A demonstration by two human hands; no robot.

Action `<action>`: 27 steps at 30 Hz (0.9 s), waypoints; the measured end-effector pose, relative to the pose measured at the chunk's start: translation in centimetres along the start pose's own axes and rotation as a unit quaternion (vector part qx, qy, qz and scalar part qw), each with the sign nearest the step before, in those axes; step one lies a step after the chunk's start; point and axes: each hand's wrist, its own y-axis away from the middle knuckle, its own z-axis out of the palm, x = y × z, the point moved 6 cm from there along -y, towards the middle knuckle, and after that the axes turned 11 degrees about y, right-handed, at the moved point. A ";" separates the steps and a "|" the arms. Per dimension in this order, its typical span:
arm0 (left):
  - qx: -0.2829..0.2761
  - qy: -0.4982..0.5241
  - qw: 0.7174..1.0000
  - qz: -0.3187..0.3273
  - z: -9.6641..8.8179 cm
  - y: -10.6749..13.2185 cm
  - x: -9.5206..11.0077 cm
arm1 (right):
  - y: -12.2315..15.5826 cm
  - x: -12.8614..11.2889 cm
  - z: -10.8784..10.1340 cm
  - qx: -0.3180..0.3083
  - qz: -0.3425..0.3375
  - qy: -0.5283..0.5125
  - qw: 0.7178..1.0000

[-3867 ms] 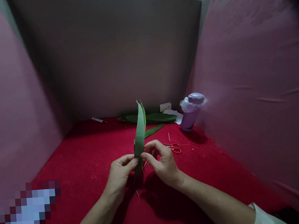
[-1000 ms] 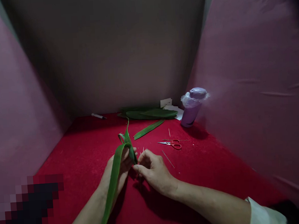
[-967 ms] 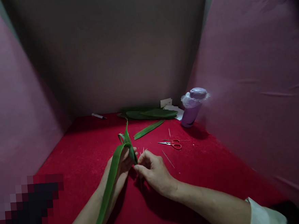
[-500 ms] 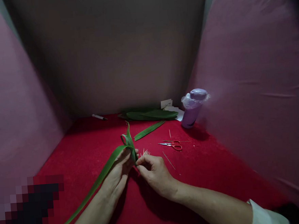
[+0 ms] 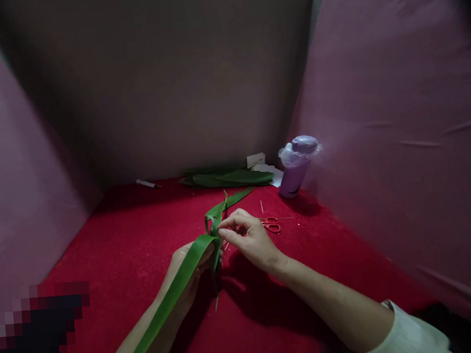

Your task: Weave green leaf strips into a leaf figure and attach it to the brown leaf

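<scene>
A long green leaf strip (image 5: 175, 293) is folded into a loop near its upper end, and its tail runs down over my left forearm. My left hand (image 5: 188, 276) is closed on the folded part from below. Just above it, my right hand (image 5: 248, 237) pinches the top of the fold with thumb and forefinger. A few thin wooden sticks poke out beside the fold, between the two hands.
Red scissors (image 5: 271, 225) lie just right of my right hand. A stack of green leaves (image 5: 229, 178), a loose leaf strip (image 5: 237, 197), a white card (image 5: 256, 160), a marker (image 5: 147, 183) and a purple wrapped bottle (image 5: 295, 167) stand at the back. Pink panels wall in the red cloth (image 5: 123, 243).
The upright leaf has been bent over into a loop, its tail swinging down over my left arm. Both hands rose slightly, and my right hand shifted up onto the fold's top.
</scene>
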 end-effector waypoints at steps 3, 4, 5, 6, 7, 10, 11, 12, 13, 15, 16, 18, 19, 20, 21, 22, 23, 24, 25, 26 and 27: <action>-0.001 -0.007 1.000 -0.011 0.4 0.2 0.0 | -0.2 0.2 0.2 -0.032 0.011 -0.022 0.999; -0.005 -0.011 1.000 -0.010 0.4 0.2 0.0 | -0.2 0.2 0.3 -0.042 0.010 -0.020 0.999; -0.009 -0.014 1.000 -0.009 0.4 0.2 0.0 | -0.2 0.3 0.4 -0.053 0.008 -0.016 0.998; -0.013 -0.016 1.000 -0.009 0.4 0.1 -0.1 | -0.2 0.3 0.5 -0.062 0.006 -0.015 0.998; -0.017 -0.016 1.000 -0.011 0.4 0.1 -0.1 | -0.2 0.3 0.6 -0.068 0.003 -0.016 0.998; -0.038 -0.016 0.999 -0.014 0.6 0.3 -0.2 | -0.2 0.2 0.7 -0.070 -0.008 -0.031 0.997; -0.049 -0.018 0.999 -0.009 0.8 0.3 -0.1 | -0.2 0.2 0.7 -0.066 -0.010 -0.036 0.997; -0.061 -0.018 0.998 0.000 1.0 0.4 0.1 | -0.2 0.2 0.6 -0.060 -0.011 -0.039 0.997; -0.070 -0.017 0.997 0.009 1.1 0.5 0.2 | -0.1 0.2 0.6 -0.054 -0.010 -0.041 0.998; -0.078 -0.016 0.997 0.021 1.1 0.5 0.3 | 0.1 0.2 0.7 -0.040 -0.009 -0.045 0.998; -0.075 -0.014 0.997 0.025 0.9 0.5 0.3 | 0.3 0.2 0.7 -0.033 -0.009 -0.046 0.998; -0.065 -0.013 0.998 0.023 0.5 0.3 0.1 | 0.5 0.3 0.8 -0.020 -0.009 -0.046 0.999; -0.057 -0.011 0.998 0.022 0.4 0.2 -0.1 | 0.6 0.3 0.9 -0.015 -0.009 -0.043 0.999; -0.049 -0.007 0.999 0.019 0.2 0.1 -0.2 | 0.7 0.4 0.9 -0.010 -0.007 -0.040 0.999; -0.038 -0.002 0.999 0.018 0.0 0.0 -0.3 | 0.7 0.5 0.9 -0.006 -0.004 -0.034 0.999; -0.024 0.004 1.000 0.019 -0.1 0.0 -0.3 | 0.7 0.6 0.9 -0.002 -0.001 -0.029 1.000; -0.011 0.009 1.000 0.020 -0.3 -0.1 -0.3 | 0.7 0.6 0.9 0.002 0.001 -0.023 1.000; 0.002 0.013 1.000 0.023 -0.4 -0.2 -0.3 | 0.8 0.6 0.9 0.007 0.001 -0.018 1.000; 0.015 0.015 0.999 0.026 -0.6 -0.2 -0.2 | 0.8 0.6 0.8 0.016 0.002 -0.013 1.000; 0.028 0.016 0.999 0.032 -0.8 -0.3 -0.1 | 1.0 0.5 0.7 0.028 0.006 -0.008 1.000; 0.042 0.018 0.998 0.040 -1.1 -0.4 0.1 | 1.2 0.5 0.7 0.039 0.015 -0.004 0.999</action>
